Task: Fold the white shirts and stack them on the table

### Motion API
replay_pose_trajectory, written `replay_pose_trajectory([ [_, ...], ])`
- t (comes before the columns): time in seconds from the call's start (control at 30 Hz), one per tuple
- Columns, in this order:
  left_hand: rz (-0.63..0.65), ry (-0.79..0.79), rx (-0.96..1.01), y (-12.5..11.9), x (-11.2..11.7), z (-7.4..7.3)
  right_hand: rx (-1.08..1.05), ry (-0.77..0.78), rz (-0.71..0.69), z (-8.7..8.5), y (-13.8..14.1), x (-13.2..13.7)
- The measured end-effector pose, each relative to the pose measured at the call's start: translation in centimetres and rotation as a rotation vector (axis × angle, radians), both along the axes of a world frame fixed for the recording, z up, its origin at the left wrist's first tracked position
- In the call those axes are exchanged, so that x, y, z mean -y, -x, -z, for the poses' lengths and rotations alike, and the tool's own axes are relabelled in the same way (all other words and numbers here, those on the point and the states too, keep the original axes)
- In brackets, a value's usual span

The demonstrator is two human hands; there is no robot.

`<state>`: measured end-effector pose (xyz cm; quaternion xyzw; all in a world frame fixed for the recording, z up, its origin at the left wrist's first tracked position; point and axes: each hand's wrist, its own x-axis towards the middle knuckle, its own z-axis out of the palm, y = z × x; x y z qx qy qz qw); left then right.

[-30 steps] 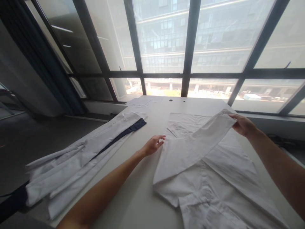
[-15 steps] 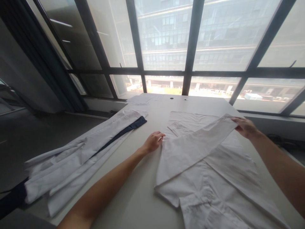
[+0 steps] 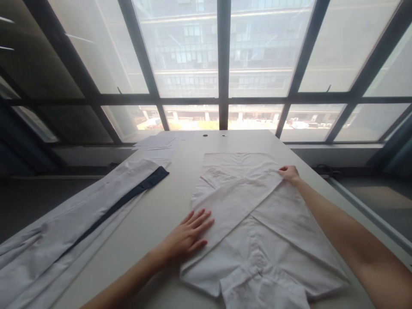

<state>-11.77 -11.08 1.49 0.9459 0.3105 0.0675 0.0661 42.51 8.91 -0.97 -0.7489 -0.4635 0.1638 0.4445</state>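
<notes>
Tall dark-framed windows are standing beyond a smooth white table, where a wrinkled white cloth garment is lying flat. We are apparently straightening its crossed-over sleeve: our left hand is resting spread at the edge, our right hand pinching the far end. Smoothing is probably being called for next. The frame is cropping the garment's near end.

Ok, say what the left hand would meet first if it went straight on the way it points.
The white cloth sleeve laid across the white cloth garment: the spread fingers of the left hand overlap the sleeve in view, though whether they touch it or hover just above is unclear.
</notes>
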Motion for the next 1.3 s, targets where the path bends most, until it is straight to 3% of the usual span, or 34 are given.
replay_pose_trajectory([
  [0.27, 0.01, -0.016, 0.022, 0.0, -0.3, -0.1, 0.162, -0.027, -0.028, -0.5, -0.8, -0.5],
  [0.47, -0.264, -0.069, 0.095, 1.2, -2.8, 0.6, 0.164, -0.048, -0.028, 0.2, -1.3, 1.0],
  [0.57, -0.329, -0.053, 0.062, 2.1, -3.8, 1.4, 0.138, -0.042, -0.027, 0.9, -1.4, 1.5],
  [0.73, -0.328, -0.065, 0.035, 2.7, -4.3, 2.4, 0.058, -0.026, -0.003, 0.8, -2.3, 1.3],
  [0.9, -0.317, -0.136, 0.067, 2.5, -4.5, 2.3, 0.029, -0.016, 0.038, 0.1, -3.3, 1.8],
  [1.1, -0.2, -0.204, 0.071, 1.3, -3.6, 1.2, 0.15, -0.028, 0.028, 0.2, -3.0, 3.0],
  [1.2, -0.167, -0.196, 0.003, 1.3, -3.2, 1.6, 0.217, -0.04, -0.012, 0.6, -2.4, 3.4],
  [1.3, -0.212, -0.189, -0.045, 2.1, -3.0, 2.6, 0.266, -0.041, -0.024, 1.3, -2.2, 3.9],
])
